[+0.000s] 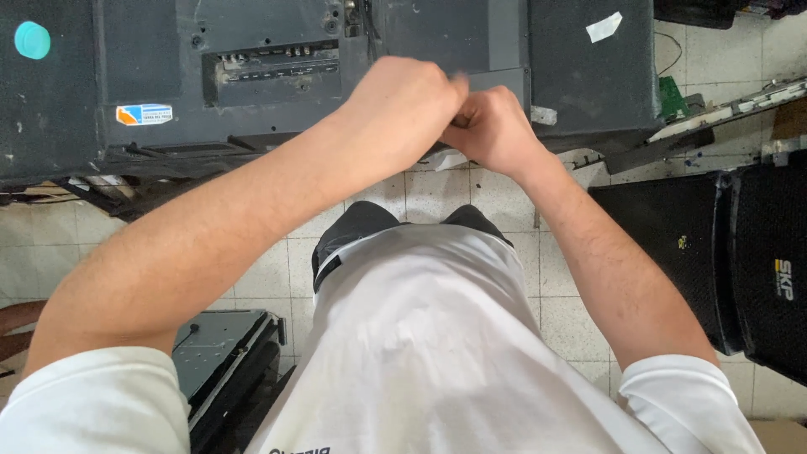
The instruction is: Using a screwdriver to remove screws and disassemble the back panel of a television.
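I stand over the back of a flat-screen television (277,76), its dark rear cover facing up at me, and bring both hands together at its near edge. My left hand (403,105) is curled into a loose fist, knuckles up, and my right hand (496,130) closes just beside it, the two touching at the fingertips. The fingers of both are drawn in tight, pinched around something small at the lip of the cover; what it is I cannot tell, since my own knuckles hide it. A scrap of white (450,160) shows just beneath my hands, perhaps paper or tape.

The set lies face down, which puts its recessed connector panel (273,65) and screw holes within reach from above, and the edge I am working on sits closest to my body, so both forearms can come in from either side and meet over it. A sticker (144,113) with an orange corner sits on the cover to the left, a round teal disc (32,39) near the far left corner, and a strip of white tape (603,26) towards the right.

On the tiled floor (437,189) below, black speaker cabinets (714,252) stand to my right, and another dark flat panel (223,353) leans by my left leg.
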